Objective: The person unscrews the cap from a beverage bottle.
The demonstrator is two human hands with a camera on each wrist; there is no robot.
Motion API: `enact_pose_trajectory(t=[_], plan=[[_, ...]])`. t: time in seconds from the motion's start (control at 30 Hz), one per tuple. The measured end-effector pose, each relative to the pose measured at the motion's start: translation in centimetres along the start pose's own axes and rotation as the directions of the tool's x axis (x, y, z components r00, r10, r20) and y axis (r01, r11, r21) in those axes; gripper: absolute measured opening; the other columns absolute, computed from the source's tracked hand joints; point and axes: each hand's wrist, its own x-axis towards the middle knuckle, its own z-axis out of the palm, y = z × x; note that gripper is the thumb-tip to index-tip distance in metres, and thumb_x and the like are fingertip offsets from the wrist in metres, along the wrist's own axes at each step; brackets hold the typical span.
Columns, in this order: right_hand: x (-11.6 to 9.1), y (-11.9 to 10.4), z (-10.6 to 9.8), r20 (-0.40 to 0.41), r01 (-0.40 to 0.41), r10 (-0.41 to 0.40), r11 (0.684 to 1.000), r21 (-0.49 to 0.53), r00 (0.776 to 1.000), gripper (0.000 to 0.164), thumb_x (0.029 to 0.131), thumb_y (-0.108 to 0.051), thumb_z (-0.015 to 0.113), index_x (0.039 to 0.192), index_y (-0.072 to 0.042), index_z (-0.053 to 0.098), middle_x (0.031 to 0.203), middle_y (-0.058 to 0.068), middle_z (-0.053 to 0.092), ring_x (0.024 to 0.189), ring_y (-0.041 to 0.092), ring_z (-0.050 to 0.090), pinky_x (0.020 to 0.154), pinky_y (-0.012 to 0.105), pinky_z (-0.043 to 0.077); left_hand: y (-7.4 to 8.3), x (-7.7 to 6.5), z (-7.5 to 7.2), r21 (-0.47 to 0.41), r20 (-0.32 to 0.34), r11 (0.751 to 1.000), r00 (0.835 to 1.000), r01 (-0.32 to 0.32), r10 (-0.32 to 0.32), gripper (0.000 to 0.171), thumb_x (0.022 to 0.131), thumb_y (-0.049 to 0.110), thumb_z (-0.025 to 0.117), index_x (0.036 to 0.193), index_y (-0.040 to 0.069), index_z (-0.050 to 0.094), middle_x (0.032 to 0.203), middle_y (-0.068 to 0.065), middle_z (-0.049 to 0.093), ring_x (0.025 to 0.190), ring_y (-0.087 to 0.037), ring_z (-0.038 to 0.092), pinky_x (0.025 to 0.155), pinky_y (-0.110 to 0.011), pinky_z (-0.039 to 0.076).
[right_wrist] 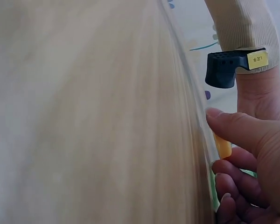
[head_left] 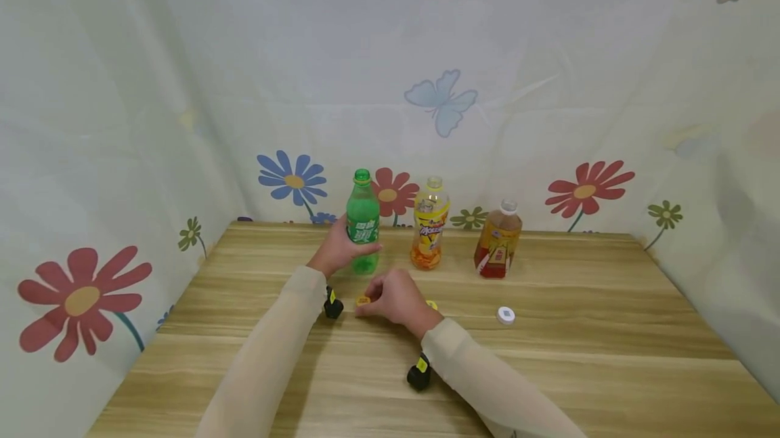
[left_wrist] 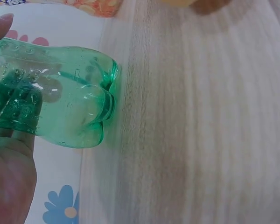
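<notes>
A green plastic soda bottle (head_left: 363, 211) stands upright at the back of the table, its neck bare. My left hand (head_left: 336, 248) is wrapped round the bottle's lower half; in the left wrist view fingers show through the green plastic (left_wrist: 79, 98), and the base meets the tabletop. In front of it, my right hand (head_left: 396, 299) pinches an orange bottle cap (head_left: 363, 300) between thumb and fingers, low over the wood. The right wrist view shows the cap's orange side (right_wrist: 222, 147) between thumb and forefinger. Behind the right wrist, a yellow cap (head_left: 432, 304) is partly hidden.
Right of the green bottle stand a clear bottle with orange drink (head_left: 429, 228) and a bottle of reddish-brown drink (head_left: 498, 242), both uncapped. A white cap (head_left: 506, 315) lies on the wooden table (head_left: 609, 316) at right. A flowered curtain (head_left: 390, 52) hangs behind.
</notes>
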Motion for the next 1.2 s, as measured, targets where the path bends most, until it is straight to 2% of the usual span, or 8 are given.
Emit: enact_pose_trajectory(t=[0.17, 0.4, 0.63, 1.0, 1.2], plan=[[0.12, -0.18, -0.05, -0.004, 0.001, -0.001, 1.000, -0.018, 1.000, 0.021, 0.075, -0.036, 0.092, 0.076, -0.021, 0.078, 0.069, -0.013, 0.071, 0.069, 0.004, 0.061, 0.064, 0.022, 0.053, -0.03, 0.15, -0.05, -0.002, -0.003, 1.000, 1.000, 0.001, -0.001, 0.071, 0.081, 0.022, 0.088, 0.139, 0.017, 0.047, 0.129, -0.010, 0.064, 0.119, -0.031, 0.063, 0.110, -0.054, 0.047], [0.39, -0.15, -0.30, 0.007, -0.009, 0.009, 0.999, -0.036, 1.000, 0.023, 0.074, -0.038, 0.092, 0.075, -0.020, 0.077, 0.068, -0.013, 0.070, 0.069, 0.004, 0.060, 0.062, 0.022, 0.052, -0.05, 0.56, -0.18, -0.009, 0.013, 0.999, 0.999, -0.053, 0.053, 0.069, 0.080, 0.022, 0.089, 0.136, 0.017, 0.050, 0.125, -0.009, 0.065, 0.116, -0.030, 0.064, 0.107, -0.054, 0.049], [0.63, -0.10, -0.15, 0.018, -0.025, 0.025, 1.000, -0.016, 1.000, 0.024, 0.073, -0.036, 0.093, 0.074, -0.019, 0.077, 0.067, -0.012, 0.070, 0.067, 0.004, 0.061, 0.061, 0.021, 0.052, -0.35, 0.74, -0.21, 0.018, 0.029, 0.997, 0.997, -0.071, 0.071, 0.069, 0.080, 0.020, 0.088, 0.137, 0.014, 0.051, 0.124, -0.011, 0.066, 0.114, -0.030, 0.064, 0.106, -0.053, 0.050], [0.51, -0.14, 0.31, 0.025, -0.059, 0.059, 0.998, -0.002, 0.998, 0.024, 0.072, -0.035, 0.094, 0.076, -0.018, 0.077, 0.069, -0.011, 0.069, 0.072, 0.006, 0.061, 0.064, 0.024, 0.053, -0.14, 0.23, -0.10, 0.067, 0.027, 0.996, 0.998, -0.057, 0.055, 0.067, 0.081, 0.015, 0.087, 0.137, 0.012, 0.050, 0.125, -0.012, 0.066, 0.114, -0.031, 0.064, 0.108, -0.052, 0.049], [0.41, 0.11, 0.43, 0.032, -0.074, 0.073, 0.997, 0.028, 0.997, 0.024, 0.073, -0.035, 0.094, 0.076, -0.020, 0.076, 0.070, -0.010, 0.069, 0.072, 0.008, 0.060, 0.064, 0.024, 0.053, -0.16, 0.28, 0.08, 0.047, 0.026, 0.998, 0.999, -0.043, 0.041, 0.066, 0.080, 0.011, 0.087, 0.135, 0.012, 0.051, 0.124, -0.012, 0.066, 0.113, -0.030, 0.064, 0.108, -0.052, 0.049]])
